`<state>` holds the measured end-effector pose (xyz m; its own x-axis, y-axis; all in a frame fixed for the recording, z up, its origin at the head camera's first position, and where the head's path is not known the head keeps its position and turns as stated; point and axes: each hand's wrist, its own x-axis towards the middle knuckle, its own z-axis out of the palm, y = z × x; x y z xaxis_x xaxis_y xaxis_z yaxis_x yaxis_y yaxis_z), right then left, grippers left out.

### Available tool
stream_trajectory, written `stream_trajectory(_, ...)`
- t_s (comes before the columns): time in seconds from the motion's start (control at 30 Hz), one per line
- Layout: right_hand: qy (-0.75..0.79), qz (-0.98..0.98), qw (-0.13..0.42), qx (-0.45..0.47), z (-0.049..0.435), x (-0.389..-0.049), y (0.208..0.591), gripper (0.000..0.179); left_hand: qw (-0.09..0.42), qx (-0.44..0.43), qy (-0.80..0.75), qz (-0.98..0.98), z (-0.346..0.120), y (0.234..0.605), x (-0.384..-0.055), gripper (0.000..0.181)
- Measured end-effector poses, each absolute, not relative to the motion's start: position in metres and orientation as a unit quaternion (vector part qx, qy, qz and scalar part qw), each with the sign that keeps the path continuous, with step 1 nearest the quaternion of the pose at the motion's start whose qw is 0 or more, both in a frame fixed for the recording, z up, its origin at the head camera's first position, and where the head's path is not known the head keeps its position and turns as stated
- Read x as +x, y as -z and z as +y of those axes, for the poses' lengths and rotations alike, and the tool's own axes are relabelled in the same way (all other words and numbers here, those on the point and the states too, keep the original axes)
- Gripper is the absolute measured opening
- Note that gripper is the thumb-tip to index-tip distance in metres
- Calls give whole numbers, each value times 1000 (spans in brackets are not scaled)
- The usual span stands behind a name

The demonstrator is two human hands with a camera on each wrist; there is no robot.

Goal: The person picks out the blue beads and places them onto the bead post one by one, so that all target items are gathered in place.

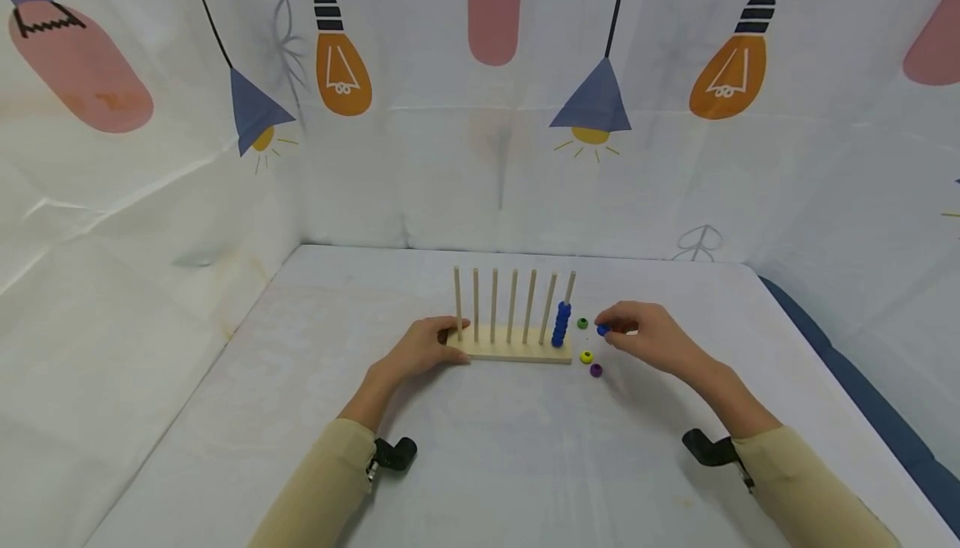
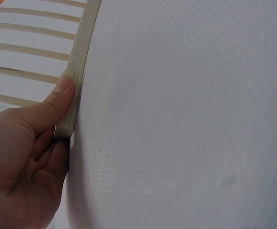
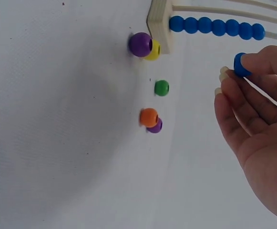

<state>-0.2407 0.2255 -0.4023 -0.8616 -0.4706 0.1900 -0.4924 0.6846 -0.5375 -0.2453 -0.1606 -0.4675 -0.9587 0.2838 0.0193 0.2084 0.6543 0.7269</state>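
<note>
A wooden peg rack (image 1: 517,354) with several upright pegs stands on the table. My left hand (image 1: 420,350) grips the left end of its base; in the left wrist view the thumb (image 2: 62,98) lies along the front of the base. Between thumb and fingers, my right hand (image 1: 656,337) pinches a blue bead (image 3: 241,65), just right of the rack and above the table. Several blue beads (image 1: 560,327) are stacked on the rightmost peg, whose tip sticks out above them. The other pegs are bare.
Loose beads lie right of the rack: green (image 1: 582,323), yellow (image 1: 587,357) and purple (image 1: 596,371). The right wrist view also shows an orange bead (image 3: 148,117) and a second purple bead (image 3: 156,127) partly behind it. A white printed curtain (image 1: 450,173) hangs behind the table.
</note>
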Motion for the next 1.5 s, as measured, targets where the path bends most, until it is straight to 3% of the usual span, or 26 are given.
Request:
stream_trajectory(0.3,-317,-915,7,249,215,-245,393,22,48,135,-392,909,-161,468,-245,61)
stream_trajectory(1.5,-313,-897,87,299,200,-252,361,23,54,141,-395,906,-162,470,-247,62)
